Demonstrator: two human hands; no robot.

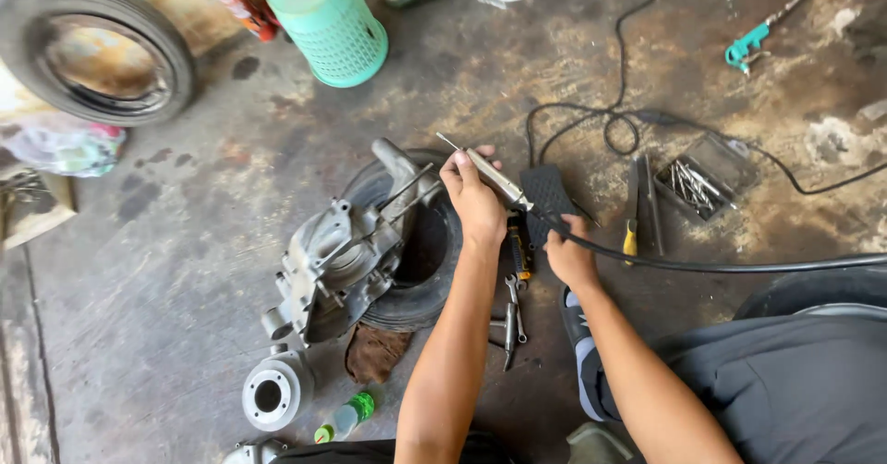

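While crouched over the concrete floor (185, 242) near its middle: left hand (473, 201) clamped around metal air tool (494, 177) beside engine casing (337, 261), right hand (568, 256) seemingly closed on black hose (739, 265).

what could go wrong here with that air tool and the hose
The left hand holds the slim metal tool near its tip, so a slip could jab the fingers. The black hose in the right hand crosses the loose wrenches and could drag them.
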